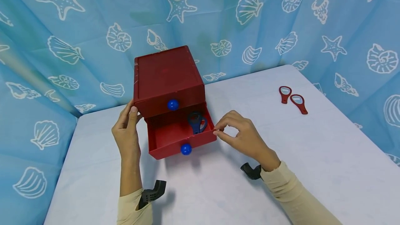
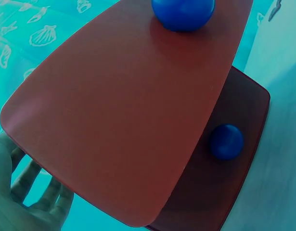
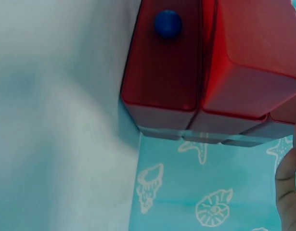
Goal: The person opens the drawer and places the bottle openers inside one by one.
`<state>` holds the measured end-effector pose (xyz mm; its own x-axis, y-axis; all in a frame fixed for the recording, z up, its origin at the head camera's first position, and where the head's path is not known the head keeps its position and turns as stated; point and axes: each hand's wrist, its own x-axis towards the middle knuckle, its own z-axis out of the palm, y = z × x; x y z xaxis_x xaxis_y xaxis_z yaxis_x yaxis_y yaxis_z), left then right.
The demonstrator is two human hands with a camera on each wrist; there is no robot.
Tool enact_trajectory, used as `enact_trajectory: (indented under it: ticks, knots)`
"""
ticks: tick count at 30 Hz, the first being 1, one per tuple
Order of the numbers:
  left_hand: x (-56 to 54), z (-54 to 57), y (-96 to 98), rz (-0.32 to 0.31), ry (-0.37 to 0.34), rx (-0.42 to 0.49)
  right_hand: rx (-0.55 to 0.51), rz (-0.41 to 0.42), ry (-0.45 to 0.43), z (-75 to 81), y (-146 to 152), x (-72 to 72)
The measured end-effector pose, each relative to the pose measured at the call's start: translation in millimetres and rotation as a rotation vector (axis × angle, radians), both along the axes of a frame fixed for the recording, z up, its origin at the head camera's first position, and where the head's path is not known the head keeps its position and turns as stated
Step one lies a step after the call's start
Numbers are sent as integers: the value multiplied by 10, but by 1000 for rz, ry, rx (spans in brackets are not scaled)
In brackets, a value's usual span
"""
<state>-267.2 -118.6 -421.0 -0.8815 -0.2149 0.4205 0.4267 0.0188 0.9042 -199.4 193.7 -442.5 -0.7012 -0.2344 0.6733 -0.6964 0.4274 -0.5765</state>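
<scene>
A dark red drawer cabinet (image 1: 168,74) with blue round knobs stands at the back of the table. Its middle drawer (image 1: 165,135) is pulled out. Inside lie dark blue ring-headed tools (image 1: 196,127), partly overlapping. My left hand (image 1: 126,127) grips the cabinet's left edge, thumb at the front corner and fingers along the side. My right hand (image 1: 240,133) pinches the right front corner of the drawer between thumb and forefinger. Below it, the bottom drawer front (image 3: 162,72) shows in the right wrist view, while the head view hides it.
Two small red ring-headed tools lie on the right of the white table, one tool (image 1: 284,94) beside the other (image 1: 299,103). Behind the table hangs a blue curtain (image 1: 200,27) printed with shells and starfish. A black wrist mount (image 1: 153,193) sticks out from my left sleeve.
</scene>
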Motion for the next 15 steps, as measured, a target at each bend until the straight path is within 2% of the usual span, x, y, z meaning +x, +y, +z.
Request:
enact_trajectory:
  ticks: [3,8,15]
  knots:
    - [-27,-26,-2,-6,22,10,0,10,-21,33,8,-4]
    - [-10,-17,-4,-14,41,23,16,13,-51,69,7,3]
    - [-10,-19,-2,-4,23,9,50,-2,-17,79,23,10]
